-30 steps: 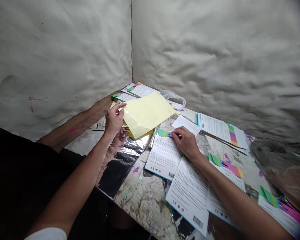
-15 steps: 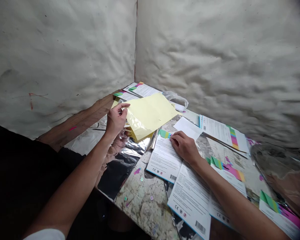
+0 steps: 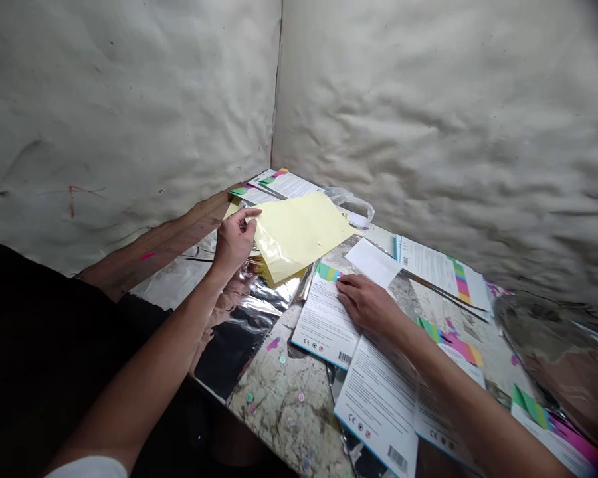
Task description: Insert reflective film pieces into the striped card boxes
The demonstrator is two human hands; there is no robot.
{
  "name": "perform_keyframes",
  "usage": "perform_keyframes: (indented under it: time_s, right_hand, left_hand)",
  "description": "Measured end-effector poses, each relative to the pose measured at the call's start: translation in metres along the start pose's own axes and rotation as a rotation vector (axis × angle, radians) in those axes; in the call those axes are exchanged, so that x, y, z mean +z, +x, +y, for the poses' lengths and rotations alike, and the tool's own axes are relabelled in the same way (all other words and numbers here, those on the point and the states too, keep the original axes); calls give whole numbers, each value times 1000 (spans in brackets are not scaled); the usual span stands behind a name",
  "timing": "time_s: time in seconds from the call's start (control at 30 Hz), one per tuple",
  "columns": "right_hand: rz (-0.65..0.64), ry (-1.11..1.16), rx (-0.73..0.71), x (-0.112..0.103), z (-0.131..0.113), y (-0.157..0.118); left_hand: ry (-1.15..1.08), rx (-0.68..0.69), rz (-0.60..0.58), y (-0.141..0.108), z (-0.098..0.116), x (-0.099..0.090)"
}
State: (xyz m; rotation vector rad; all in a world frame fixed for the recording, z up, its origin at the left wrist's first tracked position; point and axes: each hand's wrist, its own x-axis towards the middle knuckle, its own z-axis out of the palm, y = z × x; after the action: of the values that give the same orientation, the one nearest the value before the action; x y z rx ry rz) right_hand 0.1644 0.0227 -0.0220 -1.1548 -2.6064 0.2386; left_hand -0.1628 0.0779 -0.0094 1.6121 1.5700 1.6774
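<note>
My left hand (image 3: 235,240) has finger and thumb closed at the left edge of a pale yellow sheet (image 3: 303,229). That sheet has a glossy lower left corner and lies over shiny silver film (image 3: 252,305). My right hand (image 3: 366,302) is closed, with its fingertips at the upper right corner of a white printed card packet (image 3: 323,318) with a green and blue striped top. What the right fingertips grip is partly hidden. A second printed packet (image 3: 379,401) lies below my right wrist, and a blank white slip (image 3: 373,260) is just beyond the hand.
More printed packets (image 3: 441,272) lie at the right and at the back corner. A clear plastic bag (image 3: 553,372) sits at the right edge. A loop of clear plastic (image 3: 351,199) lies behind the yellow sheet. Wrinkled covered walls (image 3: 428,99) meet behind the stained table (image 3: 279,392).
The view has shifted slightly. My right fingers are a little straighter at the packet's corner, while my left hand keeps its place at the yellow sheet's edge.
</note>
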Motion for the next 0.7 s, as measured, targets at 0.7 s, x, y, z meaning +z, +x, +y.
perform_keyframes:
  time_s: [0.7]
  right_hand:
    - [524, 1338, 604, -49, -23, -6]
  left_hand:
    - [-1028, -633, -346, -71, 127, 75]
